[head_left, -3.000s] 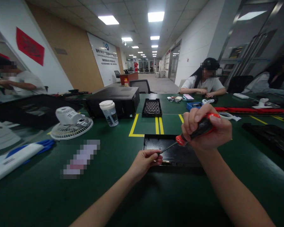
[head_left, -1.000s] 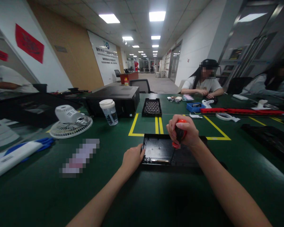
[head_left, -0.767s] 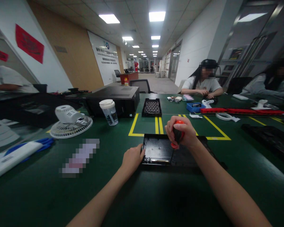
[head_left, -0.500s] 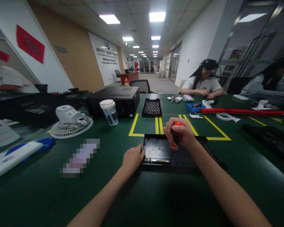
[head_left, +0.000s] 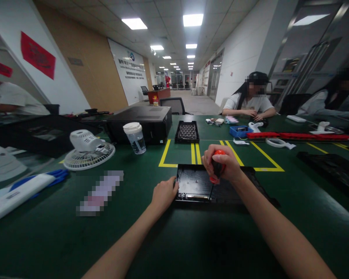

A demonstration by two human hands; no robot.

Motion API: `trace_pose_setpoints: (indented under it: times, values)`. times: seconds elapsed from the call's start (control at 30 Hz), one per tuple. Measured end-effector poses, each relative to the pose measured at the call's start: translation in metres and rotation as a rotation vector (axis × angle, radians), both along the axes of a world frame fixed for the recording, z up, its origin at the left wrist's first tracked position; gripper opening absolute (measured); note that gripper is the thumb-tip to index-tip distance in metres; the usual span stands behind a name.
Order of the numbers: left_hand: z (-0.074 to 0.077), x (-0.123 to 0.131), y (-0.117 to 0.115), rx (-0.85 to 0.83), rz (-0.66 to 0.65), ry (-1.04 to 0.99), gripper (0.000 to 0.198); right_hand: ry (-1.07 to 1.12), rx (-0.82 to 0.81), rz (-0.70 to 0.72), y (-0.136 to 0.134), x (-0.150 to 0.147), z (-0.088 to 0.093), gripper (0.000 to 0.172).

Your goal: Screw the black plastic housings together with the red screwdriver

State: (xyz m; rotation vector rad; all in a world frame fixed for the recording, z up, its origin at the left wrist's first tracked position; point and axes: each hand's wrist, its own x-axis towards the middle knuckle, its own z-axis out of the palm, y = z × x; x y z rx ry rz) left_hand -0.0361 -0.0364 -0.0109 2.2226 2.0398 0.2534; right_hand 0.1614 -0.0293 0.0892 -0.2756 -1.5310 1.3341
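A black plastic panel with raised edges (head_left: 193, 180) lies on the green table in front of me. My right hand (head_left: 222, 162) is wrapped round the red and black handle of a screwdriver (head_left: 218, 167), held upright over the panel. Its thin shaft points down to the panel's inner face, near a shiny metal strip (head_left: 197, 197) along the front edge. At the panel's left end my left hand (head_left: 164, 192) grips the rim, thumb uppermost; the other fingertips are partly hidden. My right hand and forearm cover part of the panel's right half.
Behind the panel stands a black tray with rows of round shapes (head_left: 187, 131), amid yellow tape lines. A lidded cup (head_left: 134, 138), a white fan (head_left: 88, 149) and a large black case (head_left: 139, 122) are to the left. Another black panel (head_left: 328, 170) lies right. Other people sit across.
Almost nothing differs. The screwdriver stays over the same part of the panel and both hands keep their hold; the view has shifted very slightly.
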Motion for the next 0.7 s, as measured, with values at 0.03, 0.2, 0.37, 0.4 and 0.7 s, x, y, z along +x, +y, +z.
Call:
trace_pose_setpoints:
  times: [0.03, 0.2, 0.37, 0.4, 0.7]
  values:
    - [-0.001, 0.000, 0.000, 0.004, -0.002, 0.000, 0.040, 0.000, 0.006, -0.006, 0.000, 0.000, 0.000, 0.012]
    - [-0.005, 0.001, 0.001, 0.018, 0.001, -0.003, 0.039, 0.012, 0.013, -0.047, -0.003, 0.005, -0.001, 0.012]
    - [-0.009, 0.003, 0.004, 0.065, -0.010, -0.012, 0.038, 0.023, 0.026, -0.085, -0.006, 0.010, -0.001, 0.012]
    - [-0.009, 0.003, 0.005, 0.068, -0.010, -0.014, 0.038, 0.023, 0.029, -0.088, -0.006, 0.010, -0.001, 0.012]
    - [-0.009, 0.007, 0.007, 0.083, -0.005, -0.023, 0.038, 0.025, 0.048, -0.141, -0.005, 0.013, -0.002, 0.012]
